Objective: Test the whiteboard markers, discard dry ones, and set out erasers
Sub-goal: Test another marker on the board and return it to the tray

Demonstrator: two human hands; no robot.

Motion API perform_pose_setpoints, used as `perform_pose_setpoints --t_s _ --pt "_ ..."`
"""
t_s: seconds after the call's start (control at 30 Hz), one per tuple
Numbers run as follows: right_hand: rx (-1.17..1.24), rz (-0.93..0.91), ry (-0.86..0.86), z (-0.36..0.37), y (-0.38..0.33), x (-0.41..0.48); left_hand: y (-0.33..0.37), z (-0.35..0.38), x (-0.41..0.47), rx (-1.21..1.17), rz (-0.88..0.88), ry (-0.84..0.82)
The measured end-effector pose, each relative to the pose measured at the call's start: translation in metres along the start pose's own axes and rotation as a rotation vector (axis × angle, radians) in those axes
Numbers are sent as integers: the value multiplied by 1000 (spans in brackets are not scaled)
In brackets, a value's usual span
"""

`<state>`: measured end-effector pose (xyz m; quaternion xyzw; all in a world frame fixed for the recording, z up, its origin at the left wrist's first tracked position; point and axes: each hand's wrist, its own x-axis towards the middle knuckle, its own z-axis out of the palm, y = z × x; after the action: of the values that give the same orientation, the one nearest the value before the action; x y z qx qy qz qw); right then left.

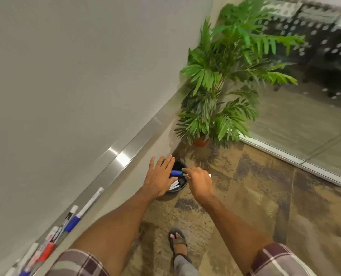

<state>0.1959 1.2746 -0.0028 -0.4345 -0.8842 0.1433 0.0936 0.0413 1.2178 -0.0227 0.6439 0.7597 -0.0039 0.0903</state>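
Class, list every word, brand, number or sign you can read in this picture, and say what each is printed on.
Nothing here can be read.
Markers on the ledge: dark print on their white barrels, too blurred to read.
Blue-capped marker held by the right hand: no print legible.
White markers in the bin: no print shows.
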Motion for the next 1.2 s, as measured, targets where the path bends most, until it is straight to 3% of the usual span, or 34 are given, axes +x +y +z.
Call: perform_pose_setpoints --t_s 0.53,0.73,1.07,1.2 --pt "18 -132 -251 151 95 173 -42 123 146 -151 -258 -245" --pt "70 -119 -336 197 113 203 -64 167 150 -167 -228 -155" --pt "145 13 -365 202 121 208 -60 159 144 -170 -336 -190" --pt "76 -65 -344 181 111 201 -59 146 129 -210 -339 -154"
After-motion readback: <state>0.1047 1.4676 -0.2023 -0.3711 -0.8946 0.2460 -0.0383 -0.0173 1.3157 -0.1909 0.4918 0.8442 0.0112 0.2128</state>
